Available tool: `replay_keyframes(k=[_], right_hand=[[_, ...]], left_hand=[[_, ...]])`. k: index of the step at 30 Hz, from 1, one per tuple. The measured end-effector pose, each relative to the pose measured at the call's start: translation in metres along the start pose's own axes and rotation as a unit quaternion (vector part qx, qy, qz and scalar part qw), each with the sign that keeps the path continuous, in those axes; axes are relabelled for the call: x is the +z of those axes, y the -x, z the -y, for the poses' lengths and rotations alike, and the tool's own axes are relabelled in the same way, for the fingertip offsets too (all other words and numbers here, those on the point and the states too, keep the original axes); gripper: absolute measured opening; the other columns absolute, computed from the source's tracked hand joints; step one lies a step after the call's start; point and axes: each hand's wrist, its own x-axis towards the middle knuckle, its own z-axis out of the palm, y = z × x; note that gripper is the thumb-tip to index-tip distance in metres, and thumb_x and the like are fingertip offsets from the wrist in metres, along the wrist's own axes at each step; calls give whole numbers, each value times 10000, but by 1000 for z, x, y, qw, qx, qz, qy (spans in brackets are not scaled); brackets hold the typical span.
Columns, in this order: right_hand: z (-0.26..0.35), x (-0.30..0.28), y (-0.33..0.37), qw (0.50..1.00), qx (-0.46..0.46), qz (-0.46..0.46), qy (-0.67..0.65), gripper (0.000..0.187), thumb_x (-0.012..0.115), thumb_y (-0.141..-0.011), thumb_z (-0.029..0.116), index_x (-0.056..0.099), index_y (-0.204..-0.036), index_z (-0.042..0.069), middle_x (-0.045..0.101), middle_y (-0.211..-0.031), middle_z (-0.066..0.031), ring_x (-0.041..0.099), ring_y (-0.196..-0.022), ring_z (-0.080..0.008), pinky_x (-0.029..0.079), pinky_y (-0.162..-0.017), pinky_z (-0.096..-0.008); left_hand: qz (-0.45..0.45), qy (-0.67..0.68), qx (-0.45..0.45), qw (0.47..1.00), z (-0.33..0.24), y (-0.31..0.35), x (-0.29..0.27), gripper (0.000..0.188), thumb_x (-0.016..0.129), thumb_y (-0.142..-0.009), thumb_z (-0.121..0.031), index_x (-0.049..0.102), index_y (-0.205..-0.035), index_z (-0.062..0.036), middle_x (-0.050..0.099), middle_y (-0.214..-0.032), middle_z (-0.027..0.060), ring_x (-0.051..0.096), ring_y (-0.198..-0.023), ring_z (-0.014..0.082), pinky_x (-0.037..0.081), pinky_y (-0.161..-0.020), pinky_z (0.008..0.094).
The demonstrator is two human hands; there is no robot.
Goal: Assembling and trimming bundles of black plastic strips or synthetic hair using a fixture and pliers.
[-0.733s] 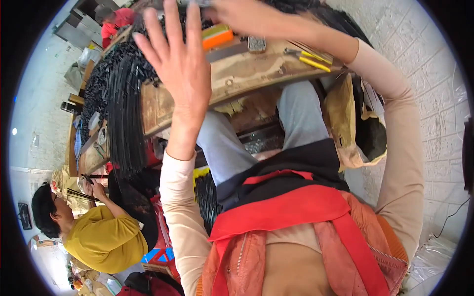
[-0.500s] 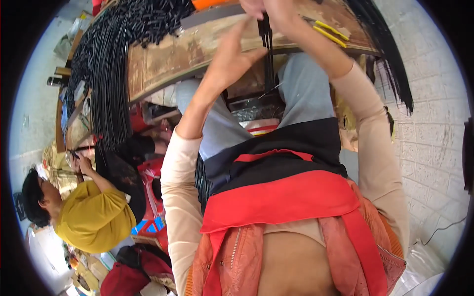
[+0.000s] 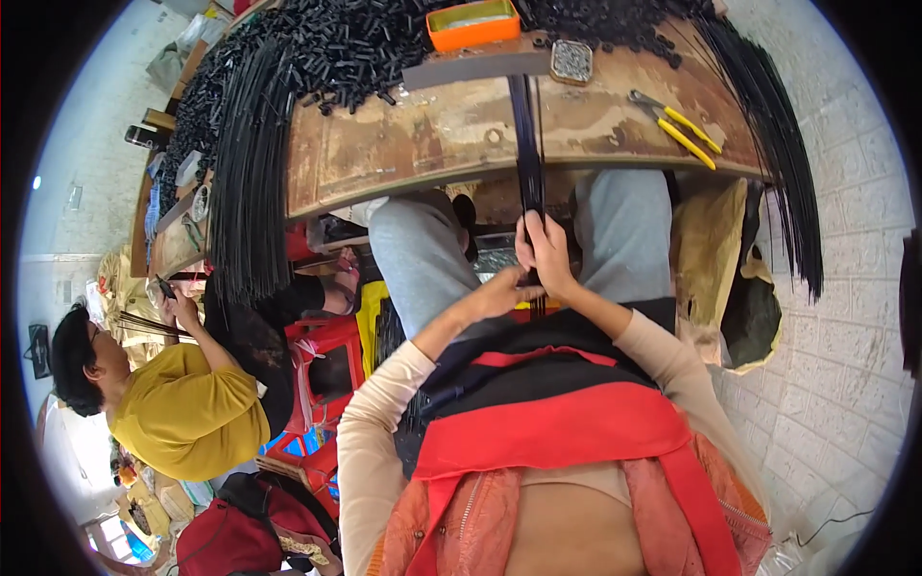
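Note:
A bundle of thin black strands (image 3: 526,134) runs from the table top over its front edge and down between my knees. My right hand (image 3: 547,252) is closed around the bundle below the table edge. Just beneath it, my left hand (image 3: 497,293) reaches in from the left, its fingers closed on the lower part of the same bundle. My right wrist partly hides those fingertips. A grey flat strip (image 3: 471,71) lies at the bundle's far end, beside a small clear box of metal bits (image 3: 571,62).
Yellow-handled pliers (image 3: 684,134) lie on the wooden table (image 3: 384,154) at right. An orange tray (image 3: 471,27) and a heap of short black tubes (image 3: 355,58) are behind. Black strands hang off both sides. A co-worker in a yellow top (image 3: 192,413) sits at left.
Both hands have come down from over the table toward my lap. The left hand, open before, is now closed on the bundle. More of the table top shows.

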Motion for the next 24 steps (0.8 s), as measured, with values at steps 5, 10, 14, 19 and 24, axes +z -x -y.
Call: replay_keyframes(k=[5,10,14,19,24], right_hand=[[28,5,4,997,2,69,23,198,592,-946,190,556,-1024,11,602,-799,-42,576,-722,-101,468,-668,-248],[68,6,-27,996,-49,20,66,306,594,-945,189,545,-1167,-15,640,-916,-73,611,-817,-128,493,-764,-254],[47,-7,-41,1000,1,9,30,259,540,-977,225,597,-1068,-11,572,-794,-17,527,-705,-85,424,-650,-235],[47,-4,-43,1000,-5,0,16,224,515,-984,176,601,-1035,-24,550,-764,-9,506,-696,-81,412,-657,-223],[46,-9,-49,998,52,14,-15,225,519,-979,179,596,-1045,-21,557,-755,-19,517,-679,-95,420,-639,-233]], left_hand=[[-63,-146,47,986,15,22,-23,338,664,-853,-91,580,-1151,44,675,-1031,195,659,-992,323,518,-799,402],[-35,-308,115,944,-71,43,-64,323,622,-890,-74,584,-1202,1,662,-1050,179,659,-936,231,508,-796,359],[-127,-158,79,976,-129,46,-119,275,588,-928,-104,607,-1180,2,686,-1039,129,660,-916,188,516,-788,320],[-437,-439,154,770,-160,-12,-243,124,622,-880,-118,711,-965,-104,664,-863,76,640,-775,235,513,-688,310],[-359,-671,159,629,-189,-77,-339,66,698,-746,-88,678,-791,-132,559,-839,41,570,-899,248,512,-686,367]])
